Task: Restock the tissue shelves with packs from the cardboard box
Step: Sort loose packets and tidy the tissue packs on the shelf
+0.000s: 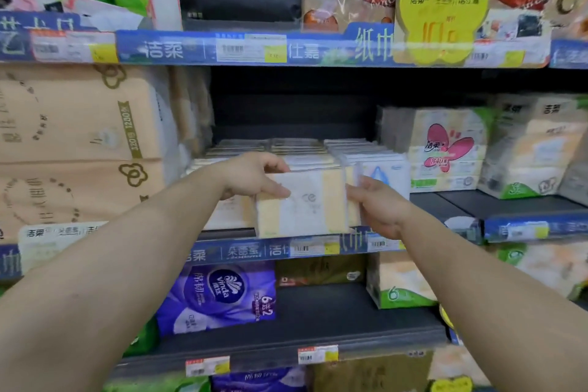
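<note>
1. Both arms are out at full stretch and the tissue pack (302, 204), white with pale yellow bands, sits right at the front edge of the middle shelf (461, 210), above the blue price strip (286, 248)
2. The left hand (251, 177) clamps the pack's upper left corner, fingers curled over the top and thumb pressed on the front face
3. The right hand (378, 207) holds the pack's right end, fingers wrapped round the side, so both hands are closed on the one pack
4. Behind it lie the stocked packs (318, 149), flat rows running toward the back of the shelf, and a white and blue pack (385, 172) stands just beside the held one on its right
5. The cardboard box is nowhere in this view, so I cannot say how many packs remain
6. My read: the pack is being seated in the front row, and the step is nearly done
7. Danger one: its lower edge looks level with the shelf lip, so letting go too soon could tip it forward, down toward the purple Vinda pack (219, 296) on the shelf below
8. Danger two: the gap looks tight, and a hard shove could nudge the white and blue neighbour sideways or crumple the soft wrapper
9. Danger three: a pack left proud of the edge would cover the price tags and sit unsteady
</note>
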Tool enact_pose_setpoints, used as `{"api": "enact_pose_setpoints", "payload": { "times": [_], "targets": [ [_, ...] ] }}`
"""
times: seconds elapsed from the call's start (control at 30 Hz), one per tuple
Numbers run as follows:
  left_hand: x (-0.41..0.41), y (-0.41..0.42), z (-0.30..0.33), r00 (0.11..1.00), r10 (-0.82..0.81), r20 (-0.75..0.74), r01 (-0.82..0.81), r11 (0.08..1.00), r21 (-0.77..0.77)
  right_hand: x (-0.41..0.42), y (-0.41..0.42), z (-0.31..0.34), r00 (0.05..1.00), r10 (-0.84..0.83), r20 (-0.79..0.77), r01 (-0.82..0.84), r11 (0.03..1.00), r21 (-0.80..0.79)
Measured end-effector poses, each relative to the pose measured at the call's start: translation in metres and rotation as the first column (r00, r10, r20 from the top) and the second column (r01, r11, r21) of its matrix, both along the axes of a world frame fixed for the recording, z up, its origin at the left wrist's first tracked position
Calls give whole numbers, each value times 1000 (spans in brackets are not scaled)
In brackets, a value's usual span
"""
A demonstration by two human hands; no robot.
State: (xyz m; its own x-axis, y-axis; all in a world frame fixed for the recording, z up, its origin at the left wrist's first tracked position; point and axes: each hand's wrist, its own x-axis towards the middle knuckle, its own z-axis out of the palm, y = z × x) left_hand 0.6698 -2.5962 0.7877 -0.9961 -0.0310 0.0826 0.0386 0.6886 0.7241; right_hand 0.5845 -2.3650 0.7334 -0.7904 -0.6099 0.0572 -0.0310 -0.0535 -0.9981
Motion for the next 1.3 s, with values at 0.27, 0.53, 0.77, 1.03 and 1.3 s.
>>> {"api": "enact_pose_setpoints", "payload": {
  "times": [0.27,0.53,0.77,1.03,1.3],
  "targets": [
    [-28,2,-11,983,147,-109,-148,989,-5,-28,-14,1,996,71,54,-72,997,0],
    [-27,17,-21,947,213,-242,-262,946,-192,-61,-22,-21,921,77,-383,50,949,311],
    [-25,16,-32,912,241,-332,-372,827,-422,-60,-40,-35,840,55,-539,163,923,348],
    [-14,22,-29,931,199,-305,-354,694,-627,-50,-18,-31,780,248,-574,99,858,504],
    [-17,22,-33,951,286,-120,-272,582,-766,-41,-16,-28,913,-59,-403,163,960,227]
  ]
}}
